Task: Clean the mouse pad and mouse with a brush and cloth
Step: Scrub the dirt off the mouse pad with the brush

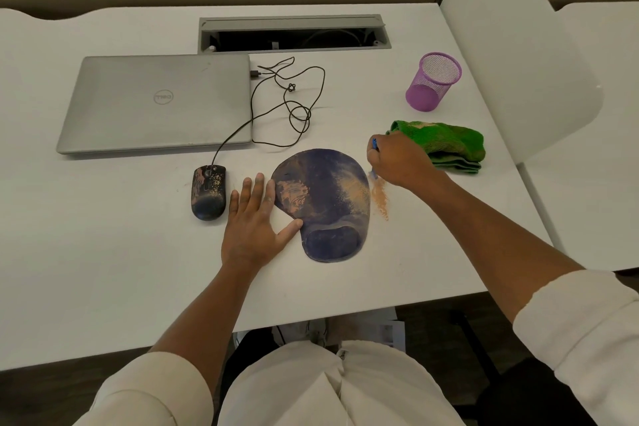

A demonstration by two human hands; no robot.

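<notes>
While the left hand [254, 218] lies flat, fingers straight, pinning the mouse pad [325, 204] at its left edge, the right hand [397, 159] grips a blue brush [374, 144], flicking orange dust [379, 195] onto the desk [103, 252]. Pad half-swept; mouse [208, 192], left, dusty; green cloth [446, 145], right, untouched.

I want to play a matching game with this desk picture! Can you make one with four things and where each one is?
Things:
1. mouse
2. green cloth
3. purple mesh cup
4. laptop

Places:
A. far right of the desk, behind the cloth
B. just left of the left hand
C. closed, at the back left
D. beside the right hand, which grips a blue brush

Pairs: 1-B, 2-D, 3-A, 4-C
</notes>
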